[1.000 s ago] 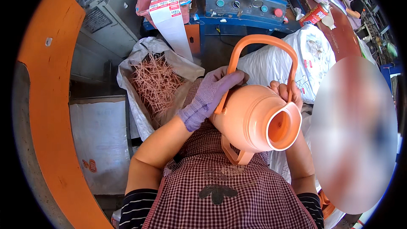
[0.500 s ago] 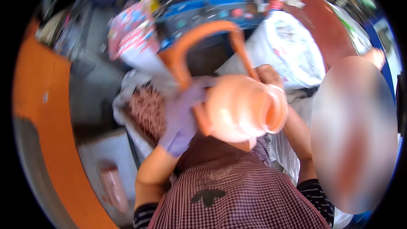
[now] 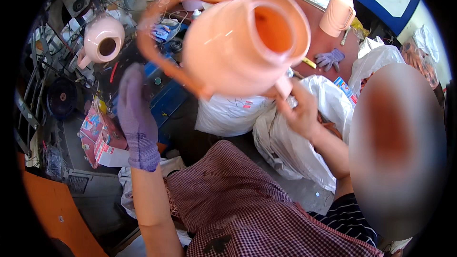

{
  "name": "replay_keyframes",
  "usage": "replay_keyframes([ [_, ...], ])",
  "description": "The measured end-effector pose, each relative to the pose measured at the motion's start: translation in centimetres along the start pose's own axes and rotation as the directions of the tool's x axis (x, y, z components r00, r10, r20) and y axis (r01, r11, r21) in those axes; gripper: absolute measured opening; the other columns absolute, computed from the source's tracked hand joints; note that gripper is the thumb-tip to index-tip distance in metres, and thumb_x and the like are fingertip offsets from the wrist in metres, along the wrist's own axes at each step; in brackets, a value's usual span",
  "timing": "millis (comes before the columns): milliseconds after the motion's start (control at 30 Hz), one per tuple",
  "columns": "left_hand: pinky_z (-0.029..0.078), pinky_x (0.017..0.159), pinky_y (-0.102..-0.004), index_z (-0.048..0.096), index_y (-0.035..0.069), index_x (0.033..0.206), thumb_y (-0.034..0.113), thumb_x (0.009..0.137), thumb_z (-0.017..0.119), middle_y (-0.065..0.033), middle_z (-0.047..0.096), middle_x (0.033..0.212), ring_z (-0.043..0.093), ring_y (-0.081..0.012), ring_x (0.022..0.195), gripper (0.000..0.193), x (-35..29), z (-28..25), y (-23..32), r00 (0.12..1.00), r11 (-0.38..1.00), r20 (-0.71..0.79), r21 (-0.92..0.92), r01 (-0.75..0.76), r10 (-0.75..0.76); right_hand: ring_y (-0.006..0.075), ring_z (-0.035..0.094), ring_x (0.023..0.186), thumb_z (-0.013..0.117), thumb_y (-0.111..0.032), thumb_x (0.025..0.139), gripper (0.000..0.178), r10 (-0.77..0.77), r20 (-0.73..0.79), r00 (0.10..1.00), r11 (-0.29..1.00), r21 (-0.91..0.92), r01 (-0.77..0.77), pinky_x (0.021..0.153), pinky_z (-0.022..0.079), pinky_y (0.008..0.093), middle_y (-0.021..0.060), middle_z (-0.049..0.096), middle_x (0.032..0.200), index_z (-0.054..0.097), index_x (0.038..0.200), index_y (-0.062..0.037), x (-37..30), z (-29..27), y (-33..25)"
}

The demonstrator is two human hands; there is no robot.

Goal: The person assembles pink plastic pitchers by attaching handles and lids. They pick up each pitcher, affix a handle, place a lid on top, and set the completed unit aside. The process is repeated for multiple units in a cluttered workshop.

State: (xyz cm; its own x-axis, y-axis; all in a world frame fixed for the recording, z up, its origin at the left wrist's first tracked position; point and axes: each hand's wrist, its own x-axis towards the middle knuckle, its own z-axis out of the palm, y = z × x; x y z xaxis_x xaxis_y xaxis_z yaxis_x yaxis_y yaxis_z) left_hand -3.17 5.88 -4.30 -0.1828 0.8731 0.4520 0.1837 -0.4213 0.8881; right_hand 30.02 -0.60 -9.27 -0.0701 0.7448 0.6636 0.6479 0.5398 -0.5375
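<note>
A peach plastic thermos jug body (image 3: 214, 50) is held up in front of me, tilted with its wide mouth facing right and toward me. Its inside looks orange and hollow. A darker orange carrying handle (image 3: 159, 64) loops out on its left. My bare right hand (image 3: 301, 112) is closed round the small side handle at the jug's lower right. My left hand (image 3: 135, 114), in a purple knit glove, is raised left of the jug and apart from it. Its fingers are stretched upward, somewhat blurred, with nothing in them.
A pinkish jug (image 3: 97, 43) hangs or stands at upper left beside machinery. On the red-brown table at the back are a peach thermos (image 3: 337, 12) and a purple glove (image 3: 329, 59). White plastic bags (image 3: 281, 147) lie below. A pink box (image 3: 102, 145) stands left; an orange panel (image 3: 52, 209) borders lower left.
The jug has risen and turned, its mouth now higher. My left hand has let go and moved left. My right hand now grips the side handle. The view has shifted toward the table.
</note>
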Motion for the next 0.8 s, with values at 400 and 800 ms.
replay_keyframes([
  [400, 0.047, 0.086, -0.0264, 0.064, -0.001, 0.111, 0.021, 0.091, 0.062, -0.0075, 0.065, 0.106, 0.06, -0.0153, 0.097, 0.029, -18.5, -11.0, -14.2, 0.719, 0.715, -0.102, 0.077, 0.695, -0.687, 0.0397, 0.066, 0.08, 0.058, -0.032, 0.092, 0.033, 0.227, -0.265, 0.937, 0.817, -0.472, -0.331, 0.072, 0.051, 0.0467, 0.0227, 0.067, 0.08, 0.062, 0.087, 0.0005, 17.2, -5.0, 22.3],
  [800, 0.048, 0.077, -0.0257, 0.066, 0.001, 0.109, 0.029, 0.092, 0.06, -0.0058, 0.065, 0.099, 0.06, -0.0135, 0.092, 0.034, -38.4, -25.8, -16.6, 0.212, 0.373, -0.525, -0.222, 0.901, -0.824, 0.0369, 0.065, 0.099, 0.053, -0.022, 0.09, 0.03, 0.313, -0.013, 0.95, 0.826, -0.489, -0.279, 0.086, 0.052, 0.044, 0.0244, 0.067, 0.102, 0.068, 0.099, 0.0019, 30.0, 5.9, 36.3],
])
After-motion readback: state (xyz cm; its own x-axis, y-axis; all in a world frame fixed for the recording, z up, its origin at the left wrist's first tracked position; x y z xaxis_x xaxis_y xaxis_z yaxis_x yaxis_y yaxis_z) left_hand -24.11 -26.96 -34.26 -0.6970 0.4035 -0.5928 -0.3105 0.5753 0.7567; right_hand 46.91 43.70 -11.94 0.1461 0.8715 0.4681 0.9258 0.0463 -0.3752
